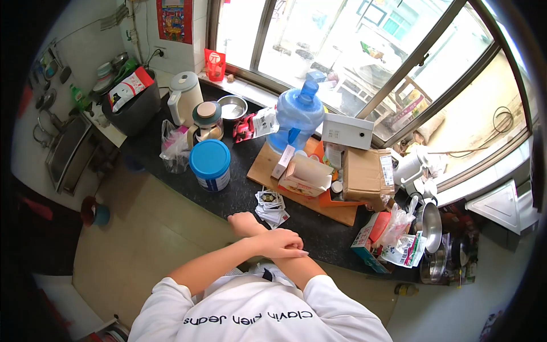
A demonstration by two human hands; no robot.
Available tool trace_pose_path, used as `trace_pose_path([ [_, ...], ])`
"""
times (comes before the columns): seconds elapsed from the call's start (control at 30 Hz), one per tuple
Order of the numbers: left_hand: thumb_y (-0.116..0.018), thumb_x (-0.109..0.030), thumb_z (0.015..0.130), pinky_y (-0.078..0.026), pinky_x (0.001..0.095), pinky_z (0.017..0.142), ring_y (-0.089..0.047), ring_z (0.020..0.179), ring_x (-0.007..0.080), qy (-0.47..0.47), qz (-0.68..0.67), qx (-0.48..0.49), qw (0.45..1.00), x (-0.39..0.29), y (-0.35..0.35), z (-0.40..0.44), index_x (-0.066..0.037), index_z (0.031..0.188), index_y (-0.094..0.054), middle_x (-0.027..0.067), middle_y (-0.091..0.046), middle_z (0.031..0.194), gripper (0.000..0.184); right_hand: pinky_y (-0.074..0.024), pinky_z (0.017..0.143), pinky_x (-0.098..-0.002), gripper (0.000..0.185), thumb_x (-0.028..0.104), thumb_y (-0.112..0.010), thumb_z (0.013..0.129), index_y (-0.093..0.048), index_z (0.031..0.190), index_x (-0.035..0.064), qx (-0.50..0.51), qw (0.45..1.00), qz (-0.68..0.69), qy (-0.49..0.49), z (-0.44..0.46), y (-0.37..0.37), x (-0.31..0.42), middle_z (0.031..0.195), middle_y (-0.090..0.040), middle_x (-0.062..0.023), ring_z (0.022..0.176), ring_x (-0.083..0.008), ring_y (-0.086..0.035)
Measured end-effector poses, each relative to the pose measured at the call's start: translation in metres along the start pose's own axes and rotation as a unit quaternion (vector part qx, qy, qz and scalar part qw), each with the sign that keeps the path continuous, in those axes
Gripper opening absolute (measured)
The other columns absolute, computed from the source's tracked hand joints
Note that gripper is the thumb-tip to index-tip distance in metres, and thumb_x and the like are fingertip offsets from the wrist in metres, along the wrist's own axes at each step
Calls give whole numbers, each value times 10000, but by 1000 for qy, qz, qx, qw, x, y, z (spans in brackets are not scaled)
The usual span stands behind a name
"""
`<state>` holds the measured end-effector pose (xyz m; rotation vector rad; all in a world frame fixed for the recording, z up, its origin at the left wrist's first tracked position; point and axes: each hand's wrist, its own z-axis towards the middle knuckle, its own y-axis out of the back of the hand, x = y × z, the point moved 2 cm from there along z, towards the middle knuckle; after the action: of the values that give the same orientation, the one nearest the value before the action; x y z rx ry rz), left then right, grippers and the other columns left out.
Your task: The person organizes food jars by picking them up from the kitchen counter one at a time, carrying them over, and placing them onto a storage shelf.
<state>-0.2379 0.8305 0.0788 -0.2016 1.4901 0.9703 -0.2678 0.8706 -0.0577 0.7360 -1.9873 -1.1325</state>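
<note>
My forearms cross in front of my body. My left hand (281,243) lies over my right forearm (301,270), its fingers resting on the skin and holding no object. Beyond it, my right hand (246,224) is at the counter's front edge with its fingers curled in; nothing shows in it. A loose pile of playing cards (272,208) lies on the dark counter (239,200), just beyond my hands and touched by neither. A tub with a blue lid (209,158) stands to the left of the cards.
A wooden board (259,171) carries a large blue water bottle (296,117), a cardboard box (364,174) and small cartons. Left are a kettle (185,94), a glass jug (207,117) and a metal bowl (232,108). Right stands a box of bags (373,242) beside a pan (430,227).
</note>
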Motion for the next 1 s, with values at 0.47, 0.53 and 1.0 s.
trace_pose_path([
  [0.47, -585, -387, 857, -454, 388, 853, -585, 970, 287, 83, 196, -271, 939, 74, 107, -16, -71, 986, -671, 104, -641, 1031, 353, -506, 738, -399, 146, 173, -611, 782, -675, 861, 68, -291, 918, 243, 113, 34, 40, -95, 882, -676, -145, 849, -316, -648],
  [0.53, -599, -426, 848, -455, 364, 854, -595, 951, 273, 184, 147, -316, 919, 74, 114, -29, -76, 1063, -645, 113, -633, 1051, 413, -504, 721, -381, 152, 164, -599, 783, -668, 870, 60, -258, 917, 277, 124, 31, 62, -90, 871, -676, -137, 842, -307, -649],
  [1.0, -709, -402, 781, -464, 334, 826, -567, 967, 243, 123, 38, -523, 842, 69, 160, -61, -69, 1186, -566, 101, -575, 1085, 544, -481, 646, -400, 152, 158, -623, 752, -588, 835, 35, -294, 900, 304, 106, 50, 156, -35, 794, -622, -137, 764, -318, -614],
])
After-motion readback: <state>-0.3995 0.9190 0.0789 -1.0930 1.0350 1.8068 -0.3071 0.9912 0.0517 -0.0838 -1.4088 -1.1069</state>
